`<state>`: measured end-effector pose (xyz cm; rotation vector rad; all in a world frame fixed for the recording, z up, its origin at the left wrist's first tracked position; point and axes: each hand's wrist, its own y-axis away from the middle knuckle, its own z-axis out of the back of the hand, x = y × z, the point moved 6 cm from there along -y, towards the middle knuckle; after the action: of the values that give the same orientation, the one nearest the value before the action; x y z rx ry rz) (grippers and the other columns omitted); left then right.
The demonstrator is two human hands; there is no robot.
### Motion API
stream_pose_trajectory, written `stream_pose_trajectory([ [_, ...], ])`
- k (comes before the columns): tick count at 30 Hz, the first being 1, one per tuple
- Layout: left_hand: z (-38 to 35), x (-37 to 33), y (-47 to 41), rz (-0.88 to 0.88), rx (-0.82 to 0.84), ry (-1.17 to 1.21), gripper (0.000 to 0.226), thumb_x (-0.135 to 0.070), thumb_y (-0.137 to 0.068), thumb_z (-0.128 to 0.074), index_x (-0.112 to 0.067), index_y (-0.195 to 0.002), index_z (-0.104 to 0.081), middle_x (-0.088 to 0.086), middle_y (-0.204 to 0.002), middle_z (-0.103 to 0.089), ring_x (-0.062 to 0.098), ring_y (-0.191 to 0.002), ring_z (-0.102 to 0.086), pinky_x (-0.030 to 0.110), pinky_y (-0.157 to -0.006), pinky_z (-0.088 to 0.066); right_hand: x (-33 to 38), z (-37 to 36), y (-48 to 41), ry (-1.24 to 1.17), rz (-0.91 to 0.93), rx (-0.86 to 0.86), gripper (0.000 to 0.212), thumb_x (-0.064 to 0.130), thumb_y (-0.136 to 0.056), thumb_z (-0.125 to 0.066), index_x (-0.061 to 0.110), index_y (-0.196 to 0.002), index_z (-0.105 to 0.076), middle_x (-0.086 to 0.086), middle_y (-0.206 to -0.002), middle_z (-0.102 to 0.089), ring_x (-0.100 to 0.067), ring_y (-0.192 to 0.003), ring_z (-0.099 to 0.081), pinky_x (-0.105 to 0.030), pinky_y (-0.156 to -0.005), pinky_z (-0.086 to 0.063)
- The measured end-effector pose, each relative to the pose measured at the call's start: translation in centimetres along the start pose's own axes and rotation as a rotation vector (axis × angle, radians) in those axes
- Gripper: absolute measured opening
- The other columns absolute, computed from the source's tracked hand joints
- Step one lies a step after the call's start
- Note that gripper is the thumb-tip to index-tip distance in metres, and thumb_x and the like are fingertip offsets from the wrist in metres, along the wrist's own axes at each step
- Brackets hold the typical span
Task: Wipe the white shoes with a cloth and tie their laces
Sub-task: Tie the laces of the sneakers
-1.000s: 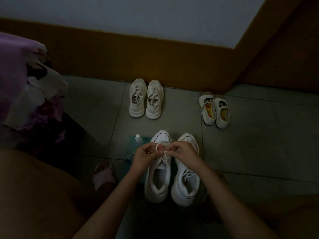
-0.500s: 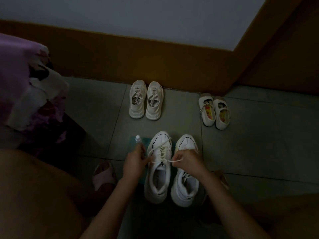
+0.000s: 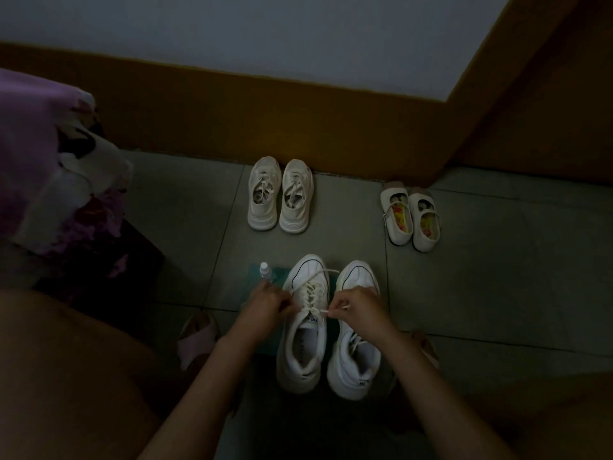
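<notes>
Now: left hand point(image 3: 265, 303) fingers pinched shut on the lace point(image 3: 311, 290) beside the left shoe point(image 3: 303, 327) | right hand point(image 3: 360, 310) fingers pinched on the other lace end, over the right shoe point(image 3: 356, 356) | shoes side by side on the floor point(image 3: 497, 293), teal cloth point(image 3: 252, 287) under them | bottle point(image 3: 265, 271) just beyond left hand | two more pairs near the wall.

Grey tiled floor point(image 3: 481, 293), pretty dim. White sneakers point(image 3: 303, 333) sit right under the hands, a small bottle point(image 3: 265, 271) just past the left hand point(image 3: 265, 305). Two more pairs, sneakers point(image 3: 280, 195) and strap shoes point(image 3: 411, 219), sit farther out by the wall
</notes>
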<state>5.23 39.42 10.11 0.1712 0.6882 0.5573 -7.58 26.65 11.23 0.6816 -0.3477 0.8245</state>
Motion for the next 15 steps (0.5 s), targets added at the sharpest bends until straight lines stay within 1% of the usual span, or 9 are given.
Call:
stream_pose_trajectory([
  [1, -0.1, 0.0, 0.0, 0.002, 0.006, -0.010, 0.039, -0.041, -0.089, -0.048, -0.007, -0.095, -0.068, 0.014, -0.101, -0.064, 0.028, -0.105, -0.050, 0.031, -0.090, -0.036, -0.2, -0.1, -0.1, 0.050, -0.012, -0.005, 0.009, 0.047, -0.072, -0.067, 0.040, -0.067, -0.064, 0.005, -0.080, -0.066, -0.014, -0.086, -0.058, -0.030, -0.077, -0.048],
  [3, -0.3, 0.0, 0.0, 0.014, 0.031, 0.020, 0.032, -0.031, -0.093, -0.050, -0.003, -0.093, -0.063, 0.019, -0.100, -0.061, 0.027, -0.105, -0.048, 0.030, -0.088, -0.034, -1.0, -0.6, -0.4, 0.128, -0.039, -0.003, 0.009, 0.053, -0.070, -0.063, 0.049, -0.063, -0.058, 0.004, -0.083, -0.062, -0.020, -0.092, -0.054, -0.036, -0.081, -0.044],
  [5, -0.5, -0.1, 0.2, 0.023, 0.058, 0.059, 0.025, -0.024, -0.095, -0.050, -0.003, -0.086, -0.060, 0.022, -0.092, -0.058, 0.029, -0.097, -0.053, 0.031, -0.081, -0.037, -1.1, -0.6, -0.4, 0.161, -0.060, -0.008, 0.010, 0.048, -0.073, -0.065, 0.045, -0.065, -0.059, 0.004, -0.086, -0.062, -0.021, -0.096, -0.051, -0.033, -0.083, -0.038],
  [7, -0.5, 0.0, 0.3, 0.013, 0.036, 0.092, 0.025, -0.025, -0.094, -0.051, -0.012, -0.073, -0.054, 0.013, -0.078, -0.053, 0.029, -0.086, -0.057, 0.030, -0.074, -0.039, -0.6, -0.1, -0.1, 0.178, -0.019, -0.033, 0.005, 0.042, -0.077, -0.065, 0.038, -0.075, -0.066, 0.005, -0.088, -0.062, -0.018, -0.098, -0.048, -0.029, -0.083, -0.032],
  [9, 0.2, -0.5, 0.5, -0.008, -0.013, 0.128, 0.035, -0.026, -0.093, -0.054, -0.020, -0.060, -0.046, 0.001, -0.064, -0.048, 0.022, -0.070, -0.056, 0.028, -0.068, -0.039, -0.1, 0.3, 0.0, 0.207, 0.046, -0.037, 0.007, 0.037, -0.081, -0.065, 0.032, -0.082, -0.069, 0.010, -0.087, -0.057, -0.014, -0.098, -0.042, -0.028, -0.082, -0.027],
  [11, 1.3, -1.4, 0.6, -0.079, -0.087, 0.200, 0.041, -0.024, -0.091, -0.059, -0.020, -0.052, -0.047, -0.002, -0.054, -0.050, 0.017, -0.059, -0.053, 0.026, -0.067, -0.040, 0.2, 0.4, 0.0, 0.246, 0.100, -0.029, 0.008, 0.034, -0.082, -0.064, 0.029, -0.085, -0.070, 0.013, -0.081, -0.045, -0.013, -0.097, -0.037, -0.028, -0.085, -0.027],
  [12, 1.7, -1.9, 0.6, -0.103, -0.120, 0.264, 0.040, -0.023, -0.089, -0.061, -0.015, -0.051, -0.052, -0.001, -0.056, -0.054, 0.014, -0.060, -0.054, 0.025, -0.068, -0.040, 0.4, 0.5, 0.0, 0.253, 0.114, -0.027, 0.008, 0.034, -0.082, -0.065, 0.028, -0.085, -0.070, 0.015, -0.077, -0.040, -0.012, -0.094, -0.035, -0.027, -0.084, -0.027],
  [13, 2.0, -2.3, 0.5, -0.105, -0.130, 0.357, 0.037, -0.021, -0.089, -0.062, -0.007, -0.055, -0.058, 0.001, -0.063, -0.058, 0.011, -0.065, -0.057, 0.022, -0.069, -0.041, 0.4, 0.5, 0.0, 0.250, 0.115, -0.030, 0.007, 0.034, -0.082, -0.065, 0.028, -0.084, -0.070, 0.015, -0.074, -0.036, -0.011, -0.091, -0.033, -0.026, -0.082, -0.026],
  [15, 1.9, -3.0, 0.5, -0.045, -0.055, 0.575, 0.029, -0.017, -0.091, -0.058, 0.005, -0.071, -0.065, 0.002, -0.085, -0.061, -0.005, -0.079, -0.057, 0.009, -0.074, -0.040, 0.4, 0.9, 0.1, 0.227, 0.114, -0.040, 0.006, 0.033, -0.081, -0.066, 0.028, -0.081, -0.069, 0.017, -0.072, -0.035, -0.008, -0.087, -0.033, -0.025, -0.078, -0.025],
])
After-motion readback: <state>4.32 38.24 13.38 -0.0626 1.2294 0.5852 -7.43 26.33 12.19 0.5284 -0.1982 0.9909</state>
